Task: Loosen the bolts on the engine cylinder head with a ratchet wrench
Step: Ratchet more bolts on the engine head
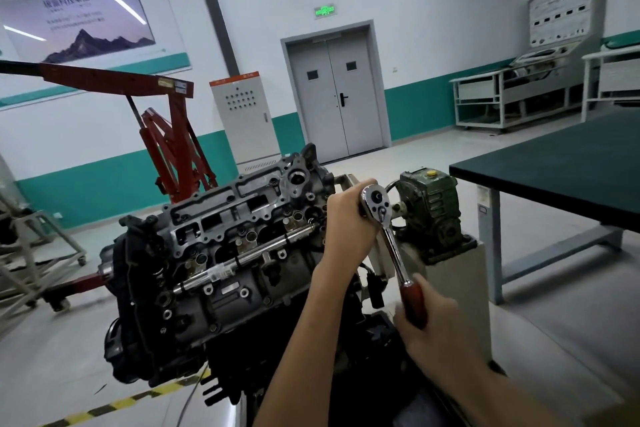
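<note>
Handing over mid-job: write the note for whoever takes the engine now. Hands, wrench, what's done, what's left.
Left hand: grips the head of the ratchet wrench at the right end of the cylinder head.
Right hand: grips the wrench's red handle.
Socket and bolt are hidden behind the left hand.
Done: wrench in place; cannot tell whether any bolt is loose yet.
Left: loosen this bolt, then the others.
</note>
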